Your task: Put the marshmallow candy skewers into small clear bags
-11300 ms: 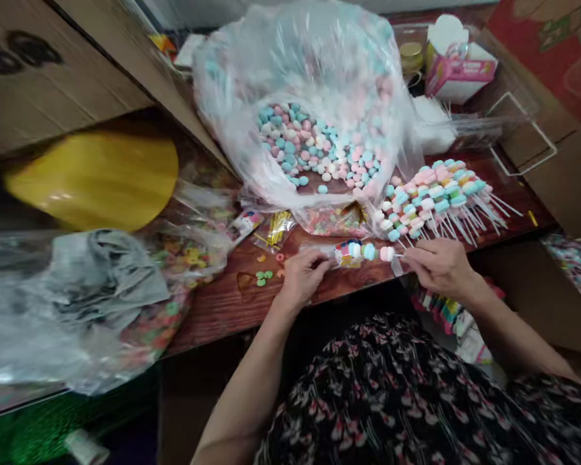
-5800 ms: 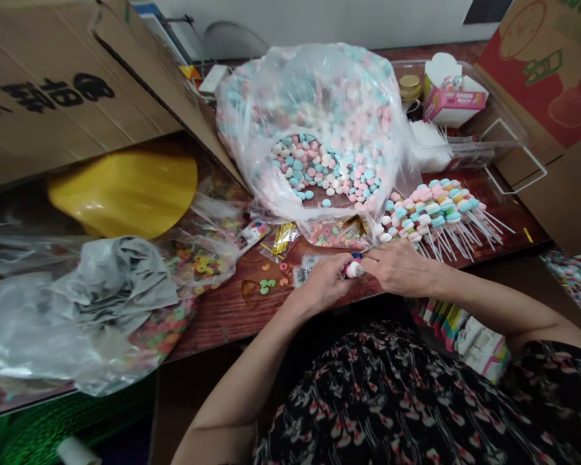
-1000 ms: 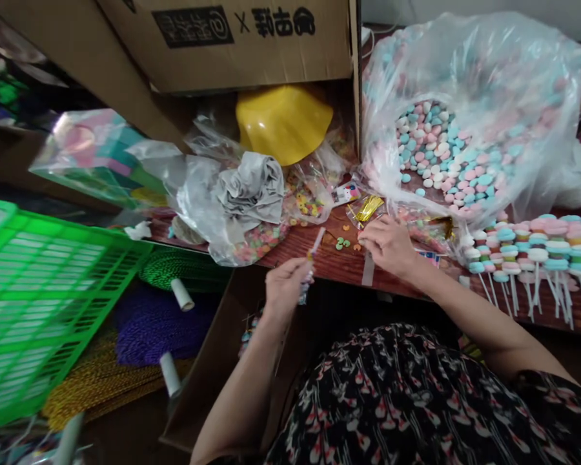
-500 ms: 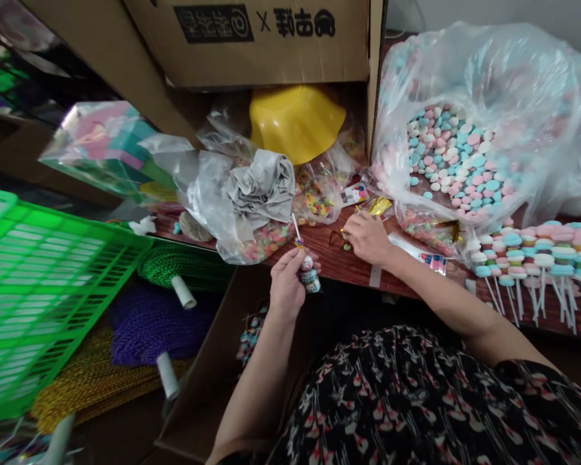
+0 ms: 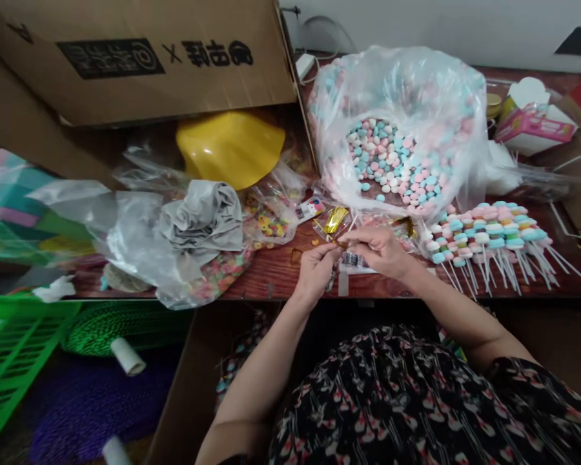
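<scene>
My left hand (image 5: 315, 274) is closed around a wrapped marshmallow lollipop (image 5: 332, 279), mostly hidden by the fingers, its white stick (image 5: 352, 221) pointing up. Beside it, my right hand (image 5: 378, 250) pinches at the neck of the wrapper, where a bit of gold twist tie (image 5: 339, 243) shows between the fingertips. Just behind both hands lies a bundle of gold twist ties (image 5: 336, 220). To the right, several marshmallow lollipops (image 5: 489, 232) are piled with their white sticks toward the table edge.
A big clear bag of pastel marshmallow pieces (image 5: 392, 84) stands open behind. On the left are a crumpled grey cloth (image 5: 203, 219), bags of gummy rings (image 5: 268, 216), a yellow bowl (image 5: 230, 148) and a cardboard box (image 5: 232, 90). A green basket (image 5: 10, 349) sits lower left.
My right hand has left the table by the gold twist ties and come together with my left hand at the lollipop. The view has turned to the right.
</scene>
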`<state>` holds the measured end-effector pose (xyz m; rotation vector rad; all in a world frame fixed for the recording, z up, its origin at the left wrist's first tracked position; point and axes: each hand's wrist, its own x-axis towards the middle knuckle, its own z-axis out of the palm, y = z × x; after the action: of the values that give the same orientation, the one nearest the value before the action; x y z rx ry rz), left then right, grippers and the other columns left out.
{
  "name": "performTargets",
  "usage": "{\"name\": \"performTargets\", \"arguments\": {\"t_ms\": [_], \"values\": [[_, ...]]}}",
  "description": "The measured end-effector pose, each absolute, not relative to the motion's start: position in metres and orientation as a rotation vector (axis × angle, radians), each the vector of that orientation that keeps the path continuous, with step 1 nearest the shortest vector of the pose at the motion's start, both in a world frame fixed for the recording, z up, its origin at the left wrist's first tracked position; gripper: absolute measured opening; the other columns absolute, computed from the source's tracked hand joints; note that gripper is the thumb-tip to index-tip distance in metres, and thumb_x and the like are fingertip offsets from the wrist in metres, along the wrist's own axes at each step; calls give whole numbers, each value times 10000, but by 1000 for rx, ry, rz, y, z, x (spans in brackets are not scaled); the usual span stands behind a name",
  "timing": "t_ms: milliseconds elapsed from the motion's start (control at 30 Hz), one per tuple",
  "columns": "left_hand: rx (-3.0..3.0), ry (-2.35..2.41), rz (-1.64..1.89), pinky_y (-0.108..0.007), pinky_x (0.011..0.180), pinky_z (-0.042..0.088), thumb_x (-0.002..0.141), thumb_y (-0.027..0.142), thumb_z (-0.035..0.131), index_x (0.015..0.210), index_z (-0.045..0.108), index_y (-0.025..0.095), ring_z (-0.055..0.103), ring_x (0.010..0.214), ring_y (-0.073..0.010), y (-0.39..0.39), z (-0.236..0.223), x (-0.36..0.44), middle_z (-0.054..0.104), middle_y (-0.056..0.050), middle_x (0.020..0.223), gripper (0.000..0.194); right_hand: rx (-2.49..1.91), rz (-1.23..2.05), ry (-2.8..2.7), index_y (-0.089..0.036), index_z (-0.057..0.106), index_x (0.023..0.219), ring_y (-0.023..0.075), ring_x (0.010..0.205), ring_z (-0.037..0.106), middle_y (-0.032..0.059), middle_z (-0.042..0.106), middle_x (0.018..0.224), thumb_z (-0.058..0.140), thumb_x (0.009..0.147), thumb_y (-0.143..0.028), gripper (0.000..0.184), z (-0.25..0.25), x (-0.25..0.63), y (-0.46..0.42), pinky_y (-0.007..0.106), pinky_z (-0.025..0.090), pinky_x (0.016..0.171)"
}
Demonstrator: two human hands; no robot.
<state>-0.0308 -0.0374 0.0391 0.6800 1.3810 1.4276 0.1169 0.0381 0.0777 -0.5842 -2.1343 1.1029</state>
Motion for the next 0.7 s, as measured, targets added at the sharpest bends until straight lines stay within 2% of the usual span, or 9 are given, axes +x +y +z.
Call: {"name": "performTargets", "arguments": {"t_ms": [200,333,500,600,700], "values": [[811,1326,1277,-173,415,334,690,315,719,601,666,138,420,407,-52,-13,38,4,509,38,463,205,-729,612,-2455,-176,710,939,198,799,592,77,670,830,438,826,-68,314,72,151,42,330,451,752],[763,1251,1190,-181,418,374,661,344,760,692,703,133,459,398,-61,4,42,19,537,34,476,221,-774,700,-2237,-210,697,985,169,807,602,45,684,889,475,861,-117,270,70,176,54,303,463,761],[669,1278,1156,-182,410,403,603,312,802,701,700,127,479,406,-63,6,47,13,590,14,512,234,-863,728,-1938,-209,704,877,160,748,607,16,685,791,541,849,-148,176,70,204,68,300,465,724],[567,1368,1267,-175,398,397,589,279,807,718,696,120,461,403,-53,-3,53,-9,612,7,532,232,-950,689,-1974,-186,704,856,159,772,618,33,689,817,532,850,-135,180,59,212,68,294,467,730],[494,1438,1354,-184,388,399,593,270,797,723,694,116,480,408,-65,-14,58,-31,640,-6,565,226,-1089,585,-2245,-174,714,876,169,833,606,56,679,873,493,876,-138,224,45,204,59,298,457,764]]}}
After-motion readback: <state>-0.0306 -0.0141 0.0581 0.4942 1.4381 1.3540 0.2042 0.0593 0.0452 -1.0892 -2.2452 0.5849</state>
